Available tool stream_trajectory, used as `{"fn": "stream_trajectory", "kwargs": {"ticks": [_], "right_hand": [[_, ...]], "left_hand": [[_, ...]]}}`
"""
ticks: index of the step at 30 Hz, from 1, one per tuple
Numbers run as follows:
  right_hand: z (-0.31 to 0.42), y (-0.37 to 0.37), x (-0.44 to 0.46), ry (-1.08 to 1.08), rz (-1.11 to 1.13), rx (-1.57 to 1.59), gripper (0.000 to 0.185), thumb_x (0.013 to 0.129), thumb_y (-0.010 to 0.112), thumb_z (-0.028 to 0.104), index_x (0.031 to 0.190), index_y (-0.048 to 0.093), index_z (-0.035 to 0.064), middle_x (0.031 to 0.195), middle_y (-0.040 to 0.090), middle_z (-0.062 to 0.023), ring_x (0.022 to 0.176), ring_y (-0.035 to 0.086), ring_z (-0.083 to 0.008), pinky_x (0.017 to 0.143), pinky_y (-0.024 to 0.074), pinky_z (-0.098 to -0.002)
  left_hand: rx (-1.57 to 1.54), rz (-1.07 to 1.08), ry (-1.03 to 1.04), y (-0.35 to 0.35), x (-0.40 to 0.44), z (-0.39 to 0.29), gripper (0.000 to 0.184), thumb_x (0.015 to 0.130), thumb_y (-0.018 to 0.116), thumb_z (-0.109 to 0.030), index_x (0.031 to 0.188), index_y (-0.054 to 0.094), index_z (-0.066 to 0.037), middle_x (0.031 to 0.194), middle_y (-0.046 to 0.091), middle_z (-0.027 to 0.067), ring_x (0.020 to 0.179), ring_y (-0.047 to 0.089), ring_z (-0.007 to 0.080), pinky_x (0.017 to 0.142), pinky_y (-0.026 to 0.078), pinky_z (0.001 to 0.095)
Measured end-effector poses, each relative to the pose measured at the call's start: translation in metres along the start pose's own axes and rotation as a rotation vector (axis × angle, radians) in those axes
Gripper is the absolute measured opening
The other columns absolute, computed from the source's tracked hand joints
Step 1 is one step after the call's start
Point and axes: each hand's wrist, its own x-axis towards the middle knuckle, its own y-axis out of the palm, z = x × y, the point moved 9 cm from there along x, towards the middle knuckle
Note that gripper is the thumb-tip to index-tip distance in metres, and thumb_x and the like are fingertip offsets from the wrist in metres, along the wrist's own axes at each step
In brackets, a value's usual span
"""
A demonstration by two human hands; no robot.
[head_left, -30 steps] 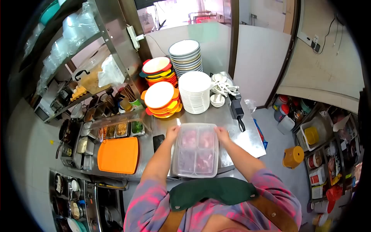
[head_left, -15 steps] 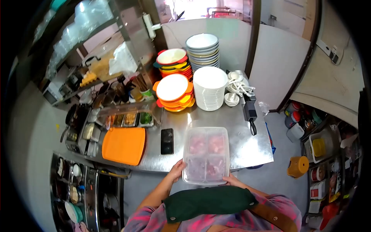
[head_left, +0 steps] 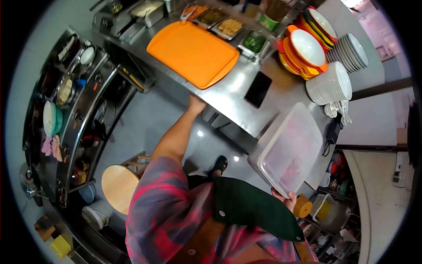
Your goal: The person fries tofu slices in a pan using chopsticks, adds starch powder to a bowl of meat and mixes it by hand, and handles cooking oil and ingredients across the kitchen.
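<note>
Left hand [head_left: 197,104] has come off the lidded box [head_left: 288,147] and gone to the counter [head_left: 233,94] edge below the orange tray [head_left: 193,55]; can't tell its finger state, they're hidden. Right hand [head_left: 286,200] has its fingers holding the box's near end. With 1 hand carrying, I'd grip firmly and keep it level. Box looks tilted at the counter's front edge, long axis running diagonally away from the body.

No lettering, number or sign can be read.
</note>
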Motion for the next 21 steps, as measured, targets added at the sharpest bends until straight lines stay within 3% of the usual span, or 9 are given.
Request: {"fn": "stream_trajectory", "kwargs": {"ticks": [1, 3, 9, 11, 15, 18, 19, 20, 21], "right_hand": [[-0.008, 0.002, -0.006, 0.006, 0.025, -0.014, 0.061, 0.063, 0.062, 0.020, 0.119, 0.043, 0.0084, 0.111, 0.052, -0.0057, 0.101, 0.049, -0.0242, 0.090, 0.0395, -0.0378], [-0.021, 0.008, -0.019, 0.012, 0.043, -0.042, 0.063, 0.062, 0.064, 0.022, 0.120, 0.043, 0.0104, 0.111, 0.052, -0.0044, 0.100, 0.049, -0.0232, 0.087, 0.0400, -0.0362], [-0.077, 0.053, -0.037, 0.021, 0.054, -0.163, 0.076, 0.060, 0.065, 0.024, 0.129, 0.036, 0.0077, 0.121, 0.047, -0.0112, 0.105, 0.050, -0.0288, 0.082, 0.0453, -0.0398], [-0.093, 0.057, -0.032, 0.002, 0.034, -0.305, 0.075, 0.060, 0.064, 0.024, 0.127, 0.038, 0.0046, 0.117, 0.050, -0.0125, 0.103, 0.051, -0.0294, 0.084, 0.0442, -0.0395], [-0.132, 0.085, -0.007, 0.044, 0.066, -0.462, 0.066, 0.058, 0.063, 0.028, 0.115, 0.047, -0.0018, 0.107, 0.056, -0.0141, 0.095, 0.055, -0.0294, 0.083, 0.0446, -0.0397], [-0.186, 0.118, 0.017, 0.244, 0.129, -0.517, 0.060, 0.058, 0.063, 0.031, 0.105, 0.054, -0.0034, 0.099, 0.060, -0.0145, 0.089, 0.059, -0.0287, 0.079, 0.0470, -0.0404], [-0.210, 0.139, 0.015, 0.320, 0.113, -0.486, 0.061, 0.058, 0.063, 0.031, 0.109, 0.053, -0.0006, 0.102, 0.059, -0.0141, 0.091, 0.057, -0.0289, 0.081, 0.0461, -0.0399], [-0.233, 0.160, 0.012, 0.394, 0.095, -0.455, 0.063, 0.059, 0.062, 0.031, 0.114, 0.051, 0.0022, 0.105, 0.059, -0.0137, 0.094, 0.056, -0.0292, 0.083, 0.0452, -0.0394], [-0.254, 0.175, 0.015, 0.478, 0.154, -0.426, 0.065, 0.060, 0.062, 0.030, 0.118, 0.048, 0.0044, 0.110, 0.056, -0.0135, 0.097, 0.055, -0.0291, 0.084, 0.0445, -0.0413]], "left_hand": [[-0.025, 0.084, 0.069, 0.021, 0.005, 0.007, 0.065, 0.056, 0.073, -0.014, 0.112, 0.048, 0.005, 0.092, 0.060, 0.0196, 0.089, 0.058, 0.0299, 0.078, 0.047, 0.0370], [-0.066, 0.388, -0.377, 0.032, -0.030, 0.010, 0.059, 0.057, 0.073, -0.018, 0.108, 0.053, 0.003, 0.080, 0.063, 0.0167, 0.078, 0.061, 0.0299, 0.072, 0.049, 0.0373], [0.127, 0.472, -0.205, 0.037, -0.049, -0.026, 0.045, 0.064, 0.066, -0.022, 0.099, 0.058, 0.004, 0.101, 0.058, 0.0243, 0.093, 0.058, 0.0336, 0.083, 0.047, 0.0360], [0.188, 0.452, -0.098, 0.022, -0.063, -0.032, 0.057, 0.065, 0.065, -0.019, 0.116, 0.047, -0.001, 0.118, 0.050, 0.0205, 0.114, 0.043, 0.0356, 0.097, 0.037, 0.0361], [-0.182, 0.461, 0.033, -0.053, -0.158, 0.020, 0.077, 0.050, 0.076, -0.020, 0.115, 0.042, 0.004, 0.119, 0.043, 0.0245, 0.112, 0.042, 0.0369, 0.095, 0.036, 0.0383], [-0.286, 0.377, -0.100, -0.142, -0.223, 0.054, 0.108, 0.047, 0.084, -0.042, 0.127, 0.029, 0.005, 0.126, 0.033, 0.0249, 0.123, 0.028, 0.0354, 0.102, 0.027, 0.0387], [-0.058, 0.399, -0.081, -0.147, -0.242, 0.096, 0.108, 0.050, 0.084, -0.042, 0.128, 0.026, 0.006, 0.125, 0.035, 0.0237, 0.121, 0.033, 0.0336, 0.101, 0.029, 0.0375], [-0.306, 0.394, -0.401, -0.213, -0.250, 0.060, 0.097, 0.059, 0.080, -0.031, 0.131, 0.025, 0.004, 0.119, 0.043, 0.0194, 0.113, 0.042, 0.0303, 0.097, 0.034, 0.0350], [-0.408, 0.352, -0.456, -0.235, -0.257, 0.070, 0.089, 0.063, 0.075, -0.027, 0.131, 0.026, 0.003, 0.116, 0.045, 0.0178, 0.110, 0.044, 0.0283, 0.095, 0.035, 0.0334]]}}
